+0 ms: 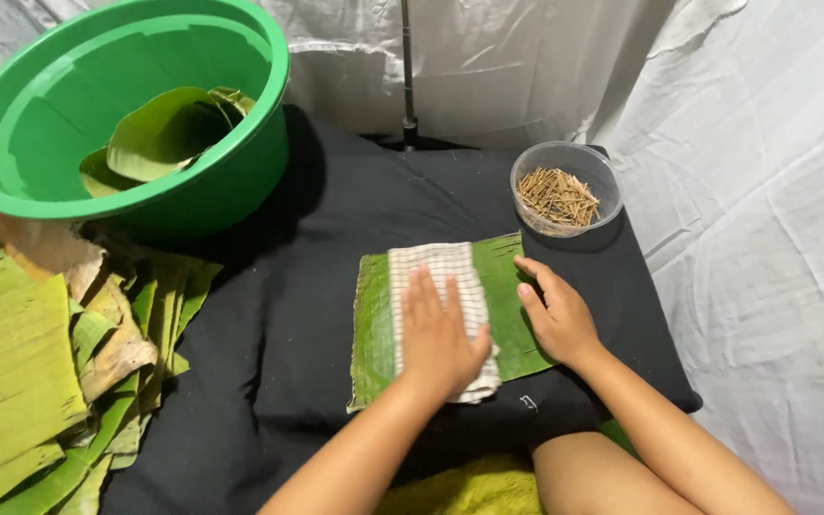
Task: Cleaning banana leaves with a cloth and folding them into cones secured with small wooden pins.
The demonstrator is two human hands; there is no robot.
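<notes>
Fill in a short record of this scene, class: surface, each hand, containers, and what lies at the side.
Surface: black cushion
Left hand: flat on checked cloth
Right hand: fingers spread on banana leaf
Clear bowl: small brown sticks
Green basin: curled leaves
Far left side: leaf pile

1. Light is soft, even and fairly bright, coming from above.
2. The round green plastic basin (126, 105) casts a shadow rightward onto the black cloth surface (336, 219).
3. Focus is sharp; slight wide-angle bending shows at the edges.
</notes>
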